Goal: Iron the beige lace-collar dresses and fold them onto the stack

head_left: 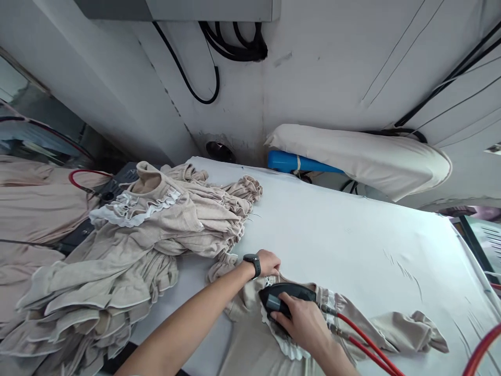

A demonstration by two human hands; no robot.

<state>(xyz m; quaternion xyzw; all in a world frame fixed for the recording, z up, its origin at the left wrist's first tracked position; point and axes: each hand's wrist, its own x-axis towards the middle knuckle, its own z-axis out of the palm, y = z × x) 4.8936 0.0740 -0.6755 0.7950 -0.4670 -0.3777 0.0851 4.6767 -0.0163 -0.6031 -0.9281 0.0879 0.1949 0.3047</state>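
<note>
Pink cloth (35, 209): spread along the far left, loosely creased.
Garment pile (168, 224): several beige garments heaped on the table's left end, ruffled hems hanging toward the near side; the uppermost has a raised round collar and a white frill.
Grey box (211, 9): on the wall above, with black cables (238, 49) looping beneath it.
Left hand (269, 262): dark watch (253, 264) on the wrist; fingers curled closed at the neck edge of the beige garment, pinching it.
Beige garment (250, 339): laid out on the table before the person, just right of the pile, its white frill partly beneath the iron and one sleeve stretched off to the right.
Iron (289, 290): black, resting on the garment's upper part, tip pointing left.
Right hand (307, 324): fingers wrapped around the iron's handle.
Blue cylinder (285, 161): behind the table's far edge, partly under a white padded form (368, 151).
Red hoses (368, 337): joined to the iron's rear by metal fittings, running toward the lower right.
Table (352, 235): white-covered, with wrinkles in the cloth near its right end.
</note>
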